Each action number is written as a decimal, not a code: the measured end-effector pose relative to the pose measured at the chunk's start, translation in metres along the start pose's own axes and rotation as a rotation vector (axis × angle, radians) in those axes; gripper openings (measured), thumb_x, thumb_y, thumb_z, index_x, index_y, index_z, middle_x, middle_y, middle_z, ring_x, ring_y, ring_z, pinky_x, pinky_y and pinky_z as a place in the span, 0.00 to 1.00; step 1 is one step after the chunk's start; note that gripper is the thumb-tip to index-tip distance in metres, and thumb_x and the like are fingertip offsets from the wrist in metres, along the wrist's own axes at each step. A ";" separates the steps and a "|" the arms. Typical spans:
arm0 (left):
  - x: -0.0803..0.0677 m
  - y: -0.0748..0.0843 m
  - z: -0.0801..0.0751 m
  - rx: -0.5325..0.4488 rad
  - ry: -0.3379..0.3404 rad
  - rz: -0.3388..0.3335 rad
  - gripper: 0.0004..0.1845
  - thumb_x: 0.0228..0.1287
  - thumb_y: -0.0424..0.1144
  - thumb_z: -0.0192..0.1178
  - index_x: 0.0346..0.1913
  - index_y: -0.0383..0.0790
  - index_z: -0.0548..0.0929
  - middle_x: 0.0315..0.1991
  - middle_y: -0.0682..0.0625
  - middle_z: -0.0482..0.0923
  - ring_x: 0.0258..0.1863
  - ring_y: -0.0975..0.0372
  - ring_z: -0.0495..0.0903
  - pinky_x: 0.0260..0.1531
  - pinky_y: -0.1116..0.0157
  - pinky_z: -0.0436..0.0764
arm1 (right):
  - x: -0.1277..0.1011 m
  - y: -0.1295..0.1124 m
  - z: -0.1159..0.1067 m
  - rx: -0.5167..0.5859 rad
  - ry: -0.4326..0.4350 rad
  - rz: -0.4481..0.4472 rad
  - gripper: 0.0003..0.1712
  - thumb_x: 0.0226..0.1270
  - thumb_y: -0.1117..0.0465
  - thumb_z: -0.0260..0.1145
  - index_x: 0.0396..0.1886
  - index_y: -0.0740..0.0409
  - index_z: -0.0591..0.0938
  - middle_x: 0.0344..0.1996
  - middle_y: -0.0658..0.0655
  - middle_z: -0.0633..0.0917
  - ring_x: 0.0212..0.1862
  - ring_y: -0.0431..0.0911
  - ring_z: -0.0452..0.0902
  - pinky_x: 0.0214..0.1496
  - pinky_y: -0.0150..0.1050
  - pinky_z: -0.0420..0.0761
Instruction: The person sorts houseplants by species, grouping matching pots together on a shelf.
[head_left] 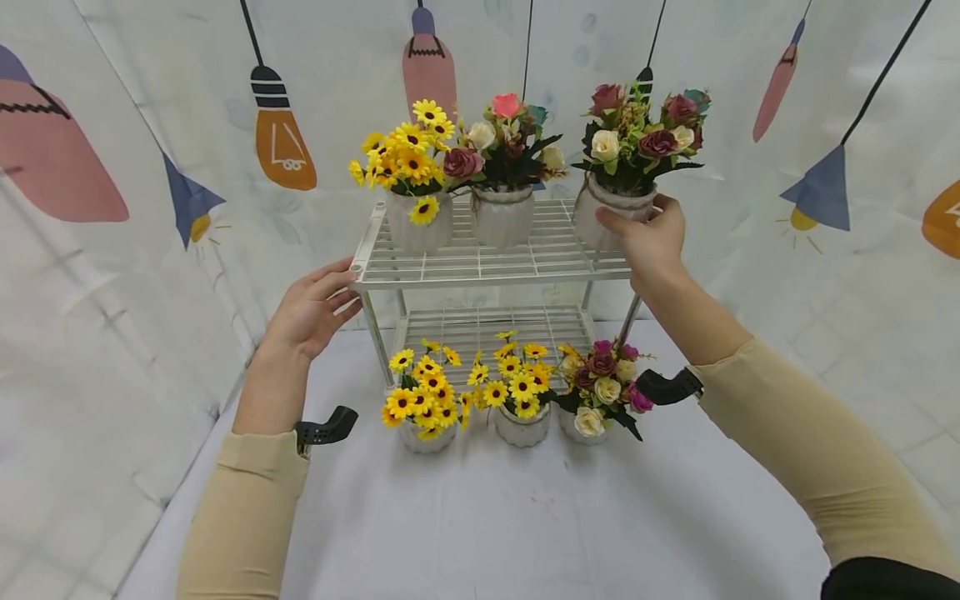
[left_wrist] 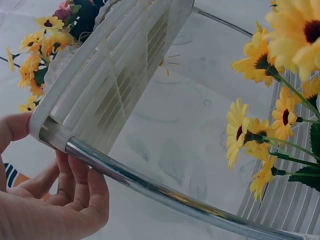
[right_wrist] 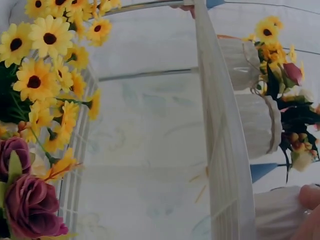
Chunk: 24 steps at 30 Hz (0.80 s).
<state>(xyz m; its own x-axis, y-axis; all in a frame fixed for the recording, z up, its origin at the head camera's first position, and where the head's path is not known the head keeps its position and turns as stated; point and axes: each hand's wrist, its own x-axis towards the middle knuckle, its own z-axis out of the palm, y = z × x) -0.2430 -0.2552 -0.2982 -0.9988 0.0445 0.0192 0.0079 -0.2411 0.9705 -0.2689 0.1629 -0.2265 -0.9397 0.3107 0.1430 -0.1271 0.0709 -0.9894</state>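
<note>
My right hand [head_left: 656, 237] grips a whitish flower pot [head_left: 611, 208] of dark red and cream roses at the right end of the top tier; its thumb lies across the pot's front. In the right wrist view only part of that hand [right_wrist: 309, 212] shows beside the pot [right_wrist: 280, 212]. My left hand [head_left: 311, 308] holds the front left corner of the white two-tier wire shelf [head_left: 480, 275]. Seen from the left wrist, its fingers [left_wrist: 82, 185] curl beneath that corner, by the metal post [left_wrist: 165, 192].
On the top tier also stand a pot of yellow daisies [head_left: 420, 225] and a pot of mixed roses [head_left: 502, 217]. Two daisy pots [head_left: 427, 437] [head_left: 521, 427] and a rose pot [head_left: 585, 427] stand before the lower tier [head_left: 480, 321]. Behind hangs a lamp-patterned cloth [head_left: 180, 292].
</note>
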 end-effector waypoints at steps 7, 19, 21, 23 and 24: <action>0.000 0.000 0.001 -0.001 0.001 -0.008 0.35 0.75 0.41 0.63 0.78 0.35 0.63 0.66 0.47 0.72 0.59 0.59 0.74 0.68 0.57 0.63 | 0.010 -0.004 0.019 -0.032 -0.009 0.030 0.49 0.67 0.59 0.74 0.78 0.58 0.54 0.75 0.57 0.62 0.73 0.46 0.60 0.71 0.37 0.64; 0.000 -0.002 0.002 -0.027 -0.009 -0.005 0.34 0.75 0.40 0.63 0.77 0.35 0.63 0.61 0.49 0.73 0.57 0.60 0.74 0.62 0.61 0.67 | 0.026 0.001 0.039 -0.040 -0.016 0.057 0.45 0.67 0.59 0.74 0.75 0.56 0.57 0.72 0.55 0.64 0.72 0.47 0.62 0.70 0.39 0.66; 0.000 -0.002 0.002 -0.026 -0.010 -0.001 0.34 0.75 0.40 0.64 0.77 0.35 0.63 0.62 0.48 0.73 0.57 0.60 0.74 0.61 0.61 0.67 | 0.026 0.002 0.039 -0.055 -0.020 0.055 0.46 0.68 0.57 0.74 0.76 0.56 0.56 0.73 0.55 0.63 0.73 0.47 0.60 0.71 0.39 0.65; 0.000 -0.001 0.002 -0.024 -0.011 0.001 0.35 0.75 0.40 0.64 0.77 0.34 0.63 0.63 0.48 0.73 0.57 0.60 0.74 0.61 0.61 0.68 | 0.027 0.003 0.038 -0.066 -0.029 0.049 0.49 0.68 0.56 0.74 0.78 0.56 0.53 0.75 0.55 0.61 0.74 0.46 0.58 0.71 0.39 0.65; 0.000 0.000 0.002 -0.022 -0.011 0.002 0.34 0.75 0.40 0.64 0.77 0.34 0.63 0.63 0.48 0.73 0.57 0.60 0.74 0.61 0.61 0.68 | 0.027 0.002 0.037 -0.071 -0.035 0.044 0.51 0.68 0.56 0.74 0.79 0.56 0.51 0.76 0.56 0.59 0.75 0.46 0.57 0.72 0.39 0.64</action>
<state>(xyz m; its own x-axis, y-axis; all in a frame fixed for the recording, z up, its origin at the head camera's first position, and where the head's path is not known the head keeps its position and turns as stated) -0.2433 -0.2532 -0.2982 -0.9982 0.0543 0.0237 0.0086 -0.2622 0.9650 -0.3064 0.1359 -0.2259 -0.9547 0.2814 0.0967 -0.0635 0.1248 -0.9901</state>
